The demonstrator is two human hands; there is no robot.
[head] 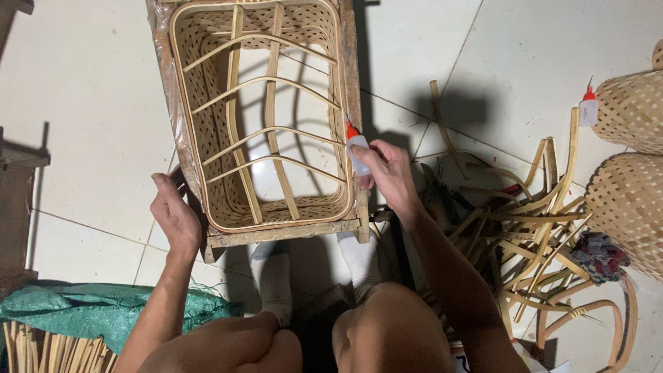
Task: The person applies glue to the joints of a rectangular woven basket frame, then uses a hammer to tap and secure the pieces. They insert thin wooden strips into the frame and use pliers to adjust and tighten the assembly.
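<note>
Right hand (388, 169) at 3 o'clock of basket frame (261, 114), closed round small glue bottle (357, 150), red nozzle up against frame's right rim. Left hand (176, 214) at 8 o'clock, gripping lower-left corner of frame, steadying it on wooden stand (283, 233). Hands well apart, frame between. Step judged: gluing rim joints where curved ribs meet edge. Next move likely calls for fine nozzle placement at joint, light squeeze, frame held firm. Loose bamboo strips (532, 228) at 4 o'clock; second glue bottle (588, 107) at 2 o'clock beside woven baskets (628, 200).
</note>
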